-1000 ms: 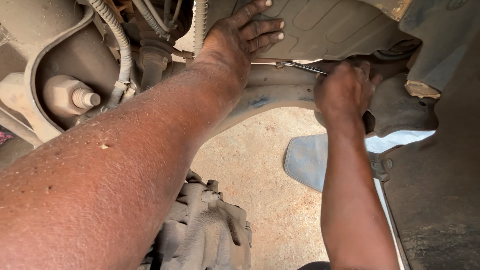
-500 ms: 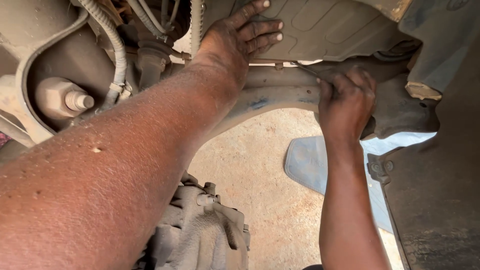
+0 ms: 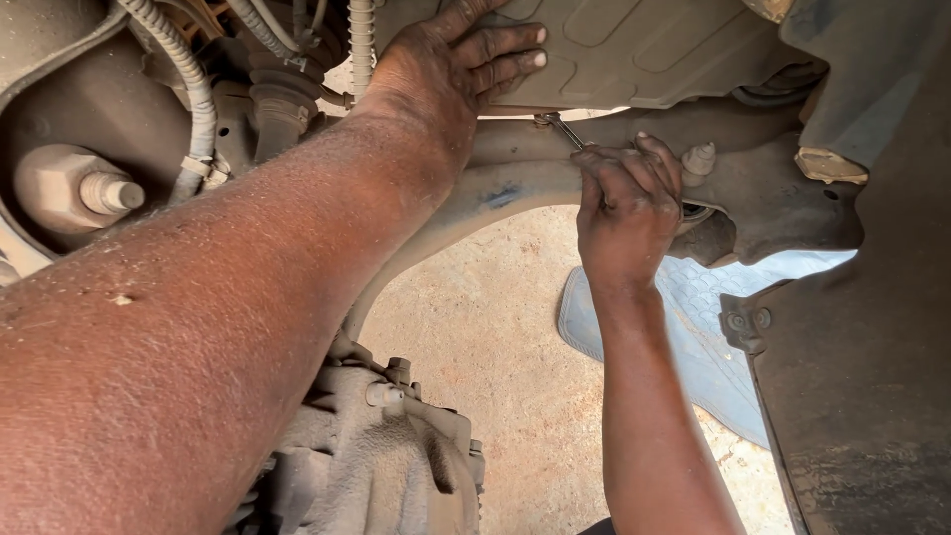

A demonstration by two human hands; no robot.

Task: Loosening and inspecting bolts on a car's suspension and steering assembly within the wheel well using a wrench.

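Since a second ago the right hand (image 3: 629, 213) has come up off the ball-joint end of the control arm (image 3: 515, 188) and now sits higher against it, fingers curled and pinched around the shank of a slim wrench (image 3: 562, 130); the left hand (image 3: 451, 64) has hardly shifted, palm flat and fingers spread against the grey underbody shield (image 3: 644, 45) just above the arm. The wrench's head pokes out just above the right knuckles, up at the seam where the shield meets the arm, though the fastener it sits on is hidden, so I cannot tell how far it has been turned. My guess is the work is mid-way: the shield is in place and being braced, and the tool is engaged, not set aside. Just right of the right hand a threaded stud (image 3: 699, 159) stands bare at the arm's outer end. Left of the arm, a hub nut on its stud (image 3: 74, 188) and a ribbed hose (image 3: 193, 94) show through the dust. Below the arm hangs the brake caliper (image 3: 381, 451), and beyond it lies sandy ground with a pale blue patterned floor mat (image 3: 708, 327). No packages, labels or signs are visible, only a faint blue smudge (image 3: 502, 196) on the arm.
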